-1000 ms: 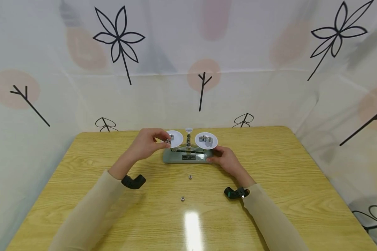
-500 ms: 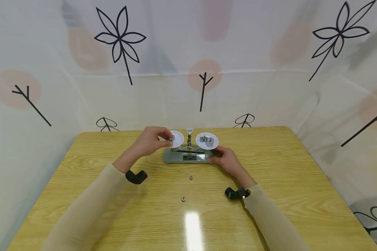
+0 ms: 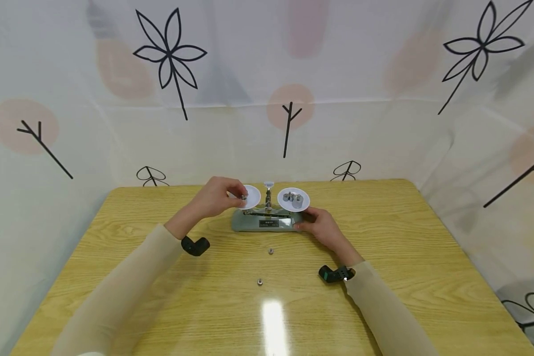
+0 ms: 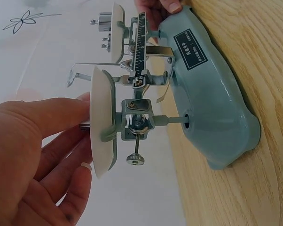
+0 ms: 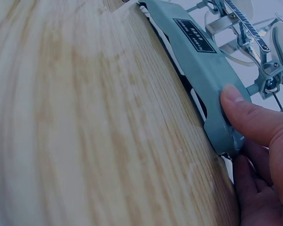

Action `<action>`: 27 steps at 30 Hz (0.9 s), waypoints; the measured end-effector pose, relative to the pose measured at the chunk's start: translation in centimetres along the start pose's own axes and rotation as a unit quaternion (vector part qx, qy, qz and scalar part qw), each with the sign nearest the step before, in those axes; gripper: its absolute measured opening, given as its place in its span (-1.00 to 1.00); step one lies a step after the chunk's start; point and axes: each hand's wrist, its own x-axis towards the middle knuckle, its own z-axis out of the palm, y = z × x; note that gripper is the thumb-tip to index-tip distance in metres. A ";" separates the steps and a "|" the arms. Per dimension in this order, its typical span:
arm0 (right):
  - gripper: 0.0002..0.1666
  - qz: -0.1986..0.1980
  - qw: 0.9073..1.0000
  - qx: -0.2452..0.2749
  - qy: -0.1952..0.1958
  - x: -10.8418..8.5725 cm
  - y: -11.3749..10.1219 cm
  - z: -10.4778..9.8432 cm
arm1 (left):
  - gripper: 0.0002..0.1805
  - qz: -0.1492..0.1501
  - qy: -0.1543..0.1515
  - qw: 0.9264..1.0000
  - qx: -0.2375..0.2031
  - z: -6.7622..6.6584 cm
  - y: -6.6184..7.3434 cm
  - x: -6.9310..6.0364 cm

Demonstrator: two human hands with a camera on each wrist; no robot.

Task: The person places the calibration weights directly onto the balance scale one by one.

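A grey-green balance scale (image 3: pixel 253 225) stands at the far middle of the table. My left hand (image 3: pixel 218 199) is over its left pan (image 3: pixel 255 197), pinching a small metal weight (image 3: pixel 244 198) there. In the left wrist view, thumb and fingers reach behind the left pan's rim (image 4: pixel 98 127), hiding most of the weight (image 4: pixel 85 126). My right hand (image 3: pixel 322 230) grips the right end of the base, thumb on top and fingers around the far side in the right wrist view. Several metal weights (image 3: pixel 297 201) of different sizes stand on the white right pan (image 3: pixel 303 205).
Two small metal weights lie on the wooden table in front of the scale, a nearer one (image 3: pixel 260 282) and a farther one (image 3: pixel 271 251). Patterned cloth (image 3: pixel 231 143) hangs behind and at both sides of the table (image 3: pixel 196 306).
My left hand has moved right and slightly away from me, bringing its weight from the left pan's edge farther over the pan. My right hand keeps its grip on the base.
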 end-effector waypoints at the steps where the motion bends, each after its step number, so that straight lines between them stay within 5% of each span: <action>1: -0.29 -0.001 1.000 0.000 0.000 0.0 0.0 0.0 | -0.84 0.001 0.001 1.000 -0.001 0.0 0.0 0.0; 27: -0.29 -0.006 1.000 0.002 0.002 0.0 0.3 0.0 | -0.85 0.004 0.029 1.000 -0.009 -0.3 -0.2 -0.6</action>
